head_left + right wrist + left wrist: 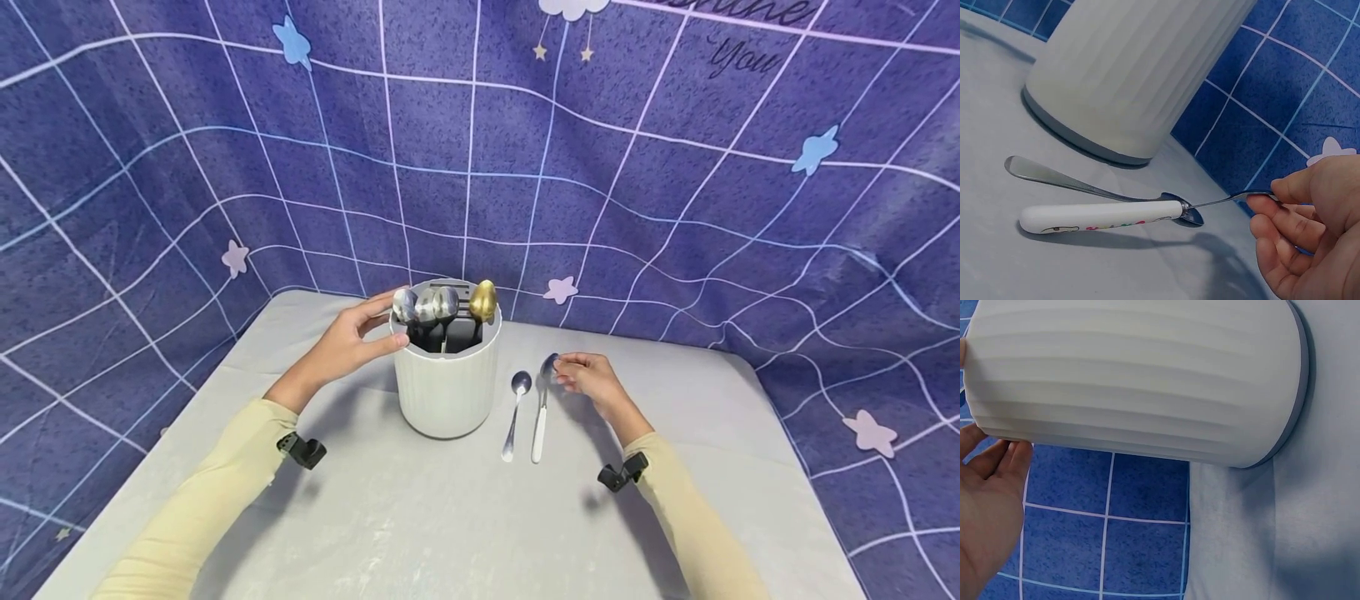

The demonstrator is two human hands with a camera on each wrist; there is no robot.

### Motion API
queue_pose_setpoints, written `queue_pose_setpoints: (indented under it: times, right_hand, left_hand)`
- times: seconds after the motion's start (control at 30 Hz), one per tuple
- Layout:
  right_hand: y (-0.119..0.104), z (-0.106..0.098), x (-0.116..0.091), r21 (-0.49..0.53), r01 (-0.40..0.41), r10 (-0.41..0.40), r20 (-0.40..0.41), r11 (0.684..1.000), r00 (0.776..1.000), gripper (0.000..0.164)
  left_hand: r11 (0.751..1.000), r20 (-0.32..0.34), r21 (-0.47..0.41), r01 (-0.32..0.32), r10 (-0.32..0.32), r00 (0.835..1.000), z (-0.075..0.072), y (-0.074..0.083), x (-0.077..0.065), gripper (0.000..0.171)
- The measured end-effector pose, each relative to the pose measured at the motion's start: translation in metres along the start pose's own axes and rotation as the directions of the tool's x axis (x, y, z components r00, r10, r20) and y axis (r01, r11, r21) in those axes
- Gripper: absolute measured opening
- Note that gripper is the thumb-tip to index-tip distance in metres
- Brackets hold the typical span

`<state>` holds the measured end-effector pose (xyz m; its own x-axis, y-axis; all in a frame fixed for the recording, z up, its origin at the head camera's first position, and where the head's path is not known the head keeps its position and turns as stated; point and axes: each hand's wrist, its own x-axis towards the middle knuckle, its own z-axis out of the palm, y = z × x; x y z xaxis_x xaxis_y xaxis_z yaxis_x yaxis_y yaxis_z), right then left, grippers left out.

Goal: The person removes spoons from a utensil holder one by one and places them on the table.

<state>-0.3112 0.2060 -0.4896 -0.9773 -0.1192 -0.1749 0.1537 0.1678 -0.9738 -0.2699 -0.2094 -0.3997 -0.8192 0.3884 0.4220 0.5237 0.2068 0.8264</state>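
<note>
A ribbed white utensil holder (446,392) stands upright with several spoons in it, silver ones (425,307) on the left and a gold one (483,302) on the right. My left hand (352,337) holds the holder's left side near the rim, thumb in front and fingers farther back. On the table, my right hand (588,379) pinches the bowl end of a spoon with a white handle (1104,216). That handle, with a small coloured print, points toward me, its end low at the cloth. Beside it lies an all-metal spoon (514,417), bowl away from me.
A pale cloth covers the table (420,517). Behind and at both sides hangs a blue curtain (600,183) with grid lines and stars. Black cameras are strapped to the left wrist (302,450) and right wrist (624,473).
</note>
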Motion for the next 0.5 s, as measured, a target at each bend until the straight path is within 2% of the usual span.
queue_pose_setpoints:
  times: [0.5]
  right_hand:
    - [0.011, 0.001, 0.008, 0.008, -0.023, 0.023, 0.016, 1.0, 1.0, 0.036]
  left_hand:
    - [1.0, 0.001, 0.003, 0.004, -0.004, 1.0, 0.0, 0.0, 0.0, 0.062]
